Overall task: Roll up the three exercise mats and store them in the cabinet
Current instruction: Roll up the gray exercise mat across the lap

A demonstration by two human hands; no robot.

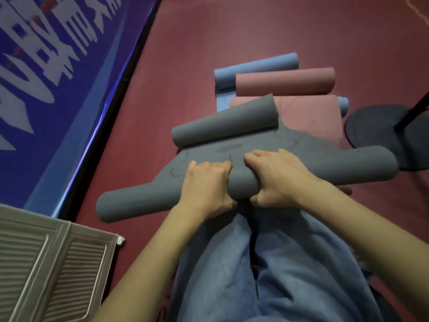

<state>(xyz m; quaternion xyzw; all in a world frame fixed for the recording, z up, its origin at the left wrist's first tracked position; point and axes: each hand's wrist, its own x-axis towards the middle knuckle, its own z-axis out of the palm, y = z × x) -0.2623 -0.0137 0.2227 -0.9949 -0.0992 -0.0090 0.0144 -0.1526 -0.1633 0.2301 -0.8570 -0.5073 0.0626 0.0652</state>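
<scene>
On the floor, three mats: grey [243, 145], pink [285, 82], blue [255, 66]. My left hand [205, 184] and right hand [278, 177] both grip the grey roll.

A single wide-angle view looks from the person's head, forward and steeply down over their own legs [267, 270] to the red floor [232, 31]. It sits close: both forearms fill the lower frame, and the left hand [206, 189] and right hand [278, 177] on the grey mat [255, 145] lie near the centre. The lens bends straight edges, so the blue banner [46, 66] slants up the left side. A louvred cabinet [46, 263] crowds the lower left corner, and a dark stand base [380, 133] sits at the right edge.
</scene>
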